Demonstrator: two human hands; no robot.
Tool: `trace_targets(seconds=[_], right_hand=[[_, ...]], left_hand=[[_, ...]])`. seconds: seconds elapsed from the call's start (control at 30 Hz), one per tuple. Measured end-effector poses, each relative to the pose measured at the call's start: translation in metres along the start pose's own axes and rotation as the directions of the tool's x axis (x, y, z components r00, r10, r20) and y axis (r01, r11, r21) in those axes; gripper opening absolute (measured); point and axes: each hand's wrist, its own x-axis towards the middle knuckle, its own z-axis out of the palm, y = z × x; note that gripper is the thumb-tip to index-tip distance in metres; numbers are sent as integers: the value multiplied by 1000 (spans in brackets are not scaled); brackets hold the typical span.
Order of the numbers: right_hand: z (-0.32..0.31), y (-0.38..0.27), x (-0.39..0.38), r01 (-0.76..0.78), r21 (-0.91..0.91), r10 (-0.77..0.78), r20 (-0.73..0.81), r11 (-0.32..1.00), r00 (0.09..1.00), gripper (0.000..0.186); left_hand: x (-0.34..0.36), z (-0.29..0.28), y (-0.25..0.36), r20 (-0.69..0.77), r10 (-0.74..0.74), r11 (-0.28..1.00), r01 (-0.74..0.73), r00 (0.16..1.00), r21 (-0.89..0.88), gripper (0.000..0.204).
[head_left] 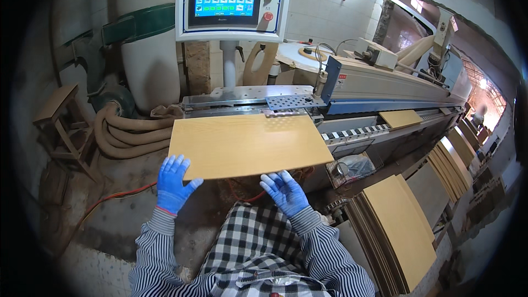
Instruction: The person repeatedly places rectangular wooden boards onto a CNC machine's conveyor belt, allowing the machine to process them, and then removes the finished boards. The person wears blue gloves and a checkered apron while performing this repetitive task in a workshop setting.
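Note:
A yellow wood-grain panel [247, 146] lies in front of me, its far edge at the perforated plate of an edge-banding machine [385, 85]. My left hand [175, 182], in a blue glove, rests at the panel's near left corner, fingers stretched along the left edge and thumb apart. At the near edge, right of its middle, my right hand [287, 192], also gloved, is turned palm up. Its fingers are extended with the tips touching the edge. Neither hand is wrapped round the panel. What bears the panel from below is hidden.
A control screen [225, 1] with green and red buttons stands above the machine. Another yellow panel [400, 119] sits farther along its track. Stacked panels [399, 225] are at my right. Thick hoses [124, 132] and a wooden stand [65, 126] occupy the left; a cable [118, 193] crosses the floor.

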Motion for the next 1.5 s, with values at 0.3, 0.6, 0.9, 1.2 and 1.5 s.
trace_targets(seconds=[0.3, 0.6, 0.9, 1.2, 1.5], right_hand=[[-34, -17, -117, 56, -720, -210, -127, 692, 969, 44], [-105, 22, -153, 239, -826, -288, 426, -510, 858, 27], [-107, 18, -152, 255, -824, -285, 439, -505, 852, 28], [-112, 19, -152, 253, -829, -275, 428, -499, 861, 29], [-112, 19, -152, 254, -840, -266, 415, -478, 870, 30]], left_hand=[[47, 32, -23, 101, -199, 980, 199, 975, 6, 63], [35, 26, -31, 70, -206, 975, 199, 976, 93, 65], [13, 25, -63, 75, -332, 928, 339, 940, -156, 50], [14, 25, -63, 56, -319, 914, 323, 946, -245, 47], [20, 24, -53, 79, -396, 881, 403, 915, -250, 55]])
